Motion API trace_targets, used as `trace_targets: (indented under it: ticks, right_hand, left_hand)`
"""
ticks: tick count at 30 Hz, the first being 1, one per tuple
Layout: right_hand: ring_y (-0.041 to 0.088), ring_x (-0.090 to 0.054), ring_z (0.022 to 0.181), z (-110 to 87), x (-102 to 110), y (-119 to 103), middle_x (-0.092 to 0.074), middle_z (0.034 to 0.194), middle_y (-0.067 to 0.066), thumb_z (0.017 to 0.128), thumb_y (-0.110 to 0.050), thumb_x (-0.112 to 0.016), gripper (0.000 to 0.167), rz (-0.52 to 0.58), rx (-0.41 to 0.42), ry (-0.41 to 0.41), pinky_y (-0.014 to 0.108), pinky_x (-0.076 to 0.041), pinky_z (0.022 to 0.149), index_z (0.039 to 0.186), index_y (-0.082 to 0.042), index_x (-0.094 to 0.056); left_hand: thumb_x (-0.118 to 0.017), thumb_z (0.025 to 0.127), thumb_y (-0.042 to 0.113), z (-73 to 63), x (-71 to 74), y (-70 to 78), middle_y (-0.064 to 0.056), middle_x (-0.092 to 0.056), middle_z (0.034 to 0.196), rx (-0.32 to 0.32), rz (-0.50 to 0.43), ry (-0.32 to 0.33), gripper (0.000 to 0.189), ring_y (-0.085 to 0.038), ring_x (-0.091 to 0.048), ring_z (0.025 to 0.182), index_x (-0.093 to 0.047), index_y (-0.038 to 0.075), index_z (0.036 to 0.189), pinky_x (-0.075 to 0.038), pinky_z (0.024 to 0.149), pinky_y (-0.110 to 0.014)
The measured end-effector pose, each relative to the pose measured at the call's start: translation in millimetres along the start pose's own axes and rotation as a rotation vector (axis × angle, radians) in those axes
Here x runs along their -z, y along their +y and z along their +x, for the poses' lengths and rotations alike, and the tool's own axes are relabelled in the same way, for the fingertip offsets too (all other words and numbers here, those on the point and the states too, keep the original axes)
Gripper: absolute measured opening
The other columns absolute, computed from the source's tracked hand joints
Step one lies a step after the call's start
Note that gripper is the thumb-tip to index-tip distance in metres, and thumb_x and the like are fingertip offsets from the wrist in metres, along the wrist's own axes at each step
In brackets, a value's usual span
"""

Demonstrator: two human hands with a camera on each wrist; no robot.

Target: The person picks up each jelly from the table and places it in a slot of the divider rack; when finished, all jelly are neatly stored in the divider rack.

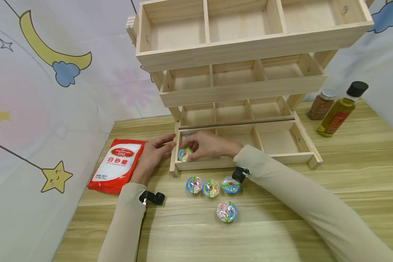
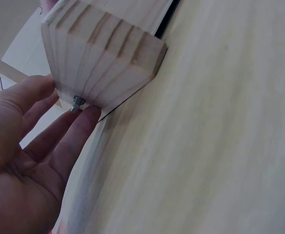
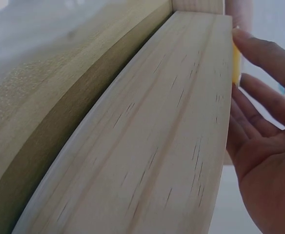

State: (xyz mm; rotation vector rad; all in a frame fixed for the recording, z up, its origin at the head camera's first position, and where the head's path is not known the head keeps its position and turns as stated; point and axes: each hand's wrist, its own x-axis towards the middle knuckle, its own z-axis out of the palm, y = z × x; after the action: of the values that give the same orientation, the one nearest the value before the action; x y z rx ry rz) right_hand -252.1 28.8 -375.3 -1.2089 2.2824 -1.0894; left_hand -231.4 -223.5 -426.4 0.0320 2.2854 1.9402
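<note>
My right hand (image 1: pixel 209 143) reaches into the front left compartment of a wooden tiered rack (image 1: pixel 245 162). Between its thumb and fingers it holds a small round jelly cup (image 1: pixel 184 154) with a printed foil lid; in the right wrist view only a yellow edge (image 3: pixel 236 63) of it shows past the front board. Another cup (image 1: pixel 185 137) lies behind it in that compartment, partly hidden by the fingers. My left hand (image 1: pixel 154 154) touches the rack's left side with extended fingers, near a metal bolt (image 2: pixel 77 102) in the left wrist view.
In front of the rack lie several jelly cups, among them a pink-and-blue one (image 1: pixel 227 211). A red and white sugar bag (image 1: pixel 119 163) lies left, beside my left arm. An oil bottle (image 1: pixel 338 114) and a brown jar (image 1: pixel 322 104) stand right. Upper tiers (image 1: pixel 255 45) overhang the back.
</note>
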Motion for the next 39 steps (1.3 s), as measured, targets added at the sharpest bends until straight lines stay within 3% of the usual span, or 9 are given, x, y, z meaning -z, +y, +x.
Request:
trace_targets:
  ticks: [17, 39]
  right_hand:
    - [0.015, -0.069, 0.102, 5.4, 0.1, 2.9, -0.075, 0.112, 0.003, 0.094, -0.015, -0.085, 0.039, 0.007, -0.072, 0.002, 0.026, -0.058, 0.09, 0.129, -0.003, -0.073]
    - [0.019, -0.069, 0.106, 8.3, 2.8, 11.5, -0.074, 0.114, 0.006, 0.094, -0.016, -0.084, 0.041, 0.09, -0.092, -0.032, 0.029, -0.058, 0.093, 0.13, -0.001, -0.071]
  left_hand:
    - [-0.075, 0.102, 0.022, 0.8, -0.3, -1.6, -0.012, -0.063, 0.147, -0.003, 0.025, 0.003, 0.048, -0.023, -0.063, 0.124, -0.065, 0.007, 0.146, -0.06, 0.094, -0.029]
    - [-0.075, 0.102, 0.022, 1.1, -0.5, -1.1, -0.012, -0.063, 0.146, -0.007, 0.028, 0.01, 0.048, -0.022, -0.064, 0.123, -0.065, 0.007, 0.146, -0.06, 0.095, -0.029]
